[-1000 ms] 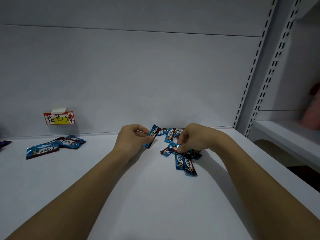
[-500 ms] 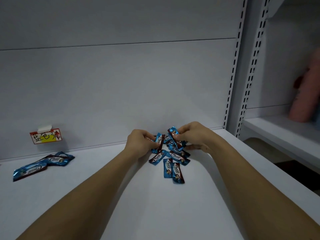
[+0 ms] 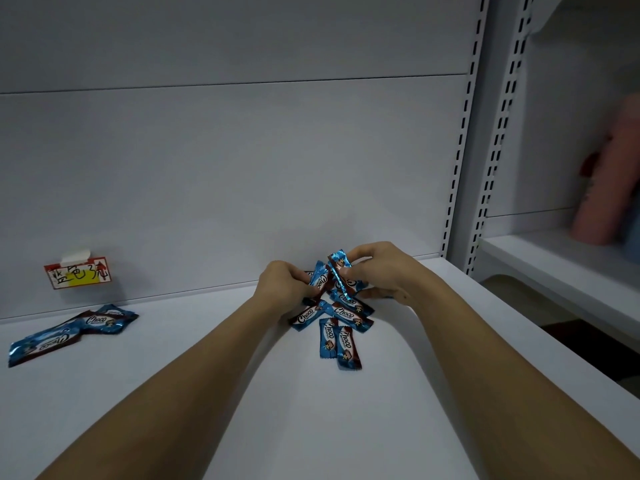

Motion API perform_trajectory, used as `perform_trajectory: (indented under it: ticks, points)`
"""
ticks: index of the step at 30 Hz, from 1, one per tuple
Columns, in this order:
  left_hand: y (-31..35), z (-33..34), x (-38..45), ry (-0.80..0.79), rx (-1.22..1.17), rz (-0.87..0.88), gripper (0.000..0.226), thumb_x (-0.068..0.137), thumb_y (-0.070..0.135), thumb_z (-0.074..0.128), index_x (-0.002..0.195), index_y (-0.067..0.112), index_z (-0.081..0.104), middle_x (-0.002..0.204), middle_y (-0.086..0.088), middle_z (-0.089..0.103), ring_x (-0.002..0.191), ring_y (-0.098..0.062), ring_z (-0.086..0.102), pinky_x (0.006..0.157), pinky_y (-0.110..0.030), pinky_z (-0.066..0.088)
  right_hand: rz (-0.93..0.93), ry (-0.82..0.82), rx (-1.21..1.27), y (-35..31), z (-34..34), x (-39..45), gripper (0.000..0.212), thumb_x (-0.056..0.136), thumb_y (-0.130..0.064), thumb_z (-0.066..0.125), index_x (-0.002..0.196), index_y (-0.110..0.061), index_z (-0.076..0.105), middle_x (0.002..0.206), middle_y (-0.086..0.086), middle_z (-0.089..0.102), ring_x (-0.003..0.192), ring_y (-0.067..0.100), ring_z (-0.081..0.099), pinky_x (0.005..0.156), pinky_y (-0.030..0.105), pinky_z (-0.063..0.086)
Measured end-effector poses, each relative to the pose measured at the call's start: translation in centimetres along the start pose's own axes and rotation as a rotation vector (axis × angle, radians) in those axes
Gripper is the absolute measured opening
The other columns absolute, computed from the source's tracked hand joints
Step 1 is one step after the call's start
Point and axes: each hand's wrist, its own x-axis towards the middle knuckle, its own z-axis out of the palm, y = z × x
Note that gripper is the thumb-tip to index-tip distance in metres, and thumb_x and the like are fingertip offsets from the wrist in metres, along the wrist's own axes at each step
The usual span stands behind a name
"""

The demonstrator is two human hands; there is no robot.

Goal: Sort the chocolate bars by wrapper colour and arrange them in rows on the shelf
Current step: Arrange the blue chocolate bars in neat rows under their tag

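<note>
Currently I see left hand (image 3: 285, 284) pinching one blue choco bar (image 3: 319, 279), right hand (image 3: 379, 271) pinching another bar (image 3: 341, 277) above pile (image 3: 332, 318) on shelf (image 3: 214, 375).

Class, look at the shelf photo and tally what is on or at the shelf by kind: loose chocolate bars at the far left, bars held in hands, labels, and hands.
Loose bars at far left: 2
Bars held: 2, one in the left hand and one in the right hand
Labels: 1
Hands: 2
Total: 7
The central pile overlaps too much to count.

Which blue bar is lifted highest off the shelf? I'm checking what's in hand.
The bar pinched by the right hand, the lifted bar, tilted above the pile; the left hand holds another lower.
</note>
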Motion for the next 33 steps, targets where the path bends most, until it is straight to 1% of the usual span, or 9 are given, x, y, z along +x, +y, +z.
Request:
perform_trajectory:
  ticks: [5,10,13,17,20,23,26,30,33]
  points:
    - [-0.2,-1.1,-0.9,0.073,-0.112,0.028,0.015,0.081,0.004,0.074,0.080,0.016,0.065,0.088,-0.008,0.070,0.079,-0.021,0.067,0.065,-0.034,0.058,-0.012,-0.008,-0.035,-0.1,0.3,-0.2,0.016,0.088,-0.005,0.067,0.102,-0.015,0.068,0.095,0.006,0.068,0.079,0.014,0.065,0.059,0.025,0.056]
    - [-0.9,-4.3,-2.8,0.126,-0.192,0.080,0.018,0.081,0.004,0.074,0.096,0.012,0.068,0.087,-0.004,0.070,0.078,-0.017,0.066,0.066,-0.028,0.058,-0.082,0.032,-0.050,-0.9,1.4,-0.8,0.013,0.086,-0.007,0.071,0.086,-0.019,0.066,0.092,0.003,0.068,0.083,0.015,0.065,0.073,0.029,0.058]
    - [-1.8,-7.1,-4.4,0.152,-0.211,0.079,0.018,0.080,0.003,0.075,0.094,0.014,0.070,0.084,-0.003,0.071,0.076,-0.018,0.068,0.070,-0.029,0.059,-0.150,0.040,-0.073,-1.4,2.7,-1.6,0.008,0.085,-0.014,0.073,0.089,-0.019,0.069,0.095,0.005,0.071,0.089,0.018,0.067,0.084,0.036,0.056]
    - [-3.9,-11.4,-6.3,0.200,-0.193,0.061,0.019,0.078,0.005,0.078,0.092,0.015,0.071,0.088,-0.004,0.072,0.079,-0.019,0.069,0.066,-0.028,0.058,-0.226,-0.040,-0.207,-1.9,5.8,-3.2,0.008,0.087,-0.017,0.071,0.095,-0.019,0.069,0.095,0.003,0.071,0.079,0.014,0.064,0.069,0.023,0.053]
    - [-5.9,-14.9,-7.3,0.246,-0.177,0.027,0.022,0.077,0.006,0.078,0.095,0.014,0.070,0.091,-0.005,0.071,0.082,-0.020,0.068,0.063,-0.027,0.057,-0.243,-0.090,-0.306,-2.7,8.4,-3.7,0.010,0.087,-0.011,0.069,0.094,-0.018,0.068,0.089,0.004,0.070,0.070,0.014,0.062,0.071,0.030,0.056]
    - [-8.2,-18.4,-8.4,0.316,-0.123,0.006,0.023,0.078,0.007,0.077,0.097,0.016,0.070,0.092,-0.003,0.070,0.085,-0.018,0.067,0.071,-0.030,0.057,-0.236,-0.144,-0.321,-4.0,11.1,-4.0,0.013,0.086,-0.005,0.065,0.094,-0.015,0.068,0.084,0.009,0.071,0.065,0.018,0.060,0.067,0.035,0.054]
    - [-10.6,-21.8,-9.0,0.377,-0.113,-0.019,0.023,0.077,0.006,0.078,0.097,0.014,0.071,0.093,-0.003,0.071,0.085,-0.019,0.065,0.081,-0.035,0.057,-0.255,-0.187,-0.290,-5.5,14.6,-4.4,0.017,0.086,0.001,0.060,0.099,-0.006,0.068,0.080,0.010,0.067,0.064,0.019,0.059,0.061,0.027,0.052]
    - [-13.2,-25.5,-9.4,0.446,-0.164,-0.040,0.022,0.076,0.004,0.079,0.091,0.017,0.071,0.094,-0.007,0.072,0.081,-0.018,0.067,0.078,-0.035,0.058,-0.253,-0.252,-0.304,-7.4,19.5,-4.1,0.021,0.087,0.001,0.061,0.104,-0.009,0.068,0.090,0.013,0.069,0.070,0.020,0.063,0.064,0.025,0.056]
    - [-14.9,-26.9,-9.8,0.525,-0.284,-0.020,0.024,0.079,0.003,0.076,0.099,0.015,0.071,0.099,-0.004,0.071,0.083,-0.013,0.066,0.068,-0.023,0.053,-0.231,-0.261,-0.335,-8.4,22.9,-3.3,0.025,0.086,0.002,0.061,0.107,-0.011,0.067,0.099,0.013,0.069,0.075,0.019,0.066,0.070,0.030,0.059]
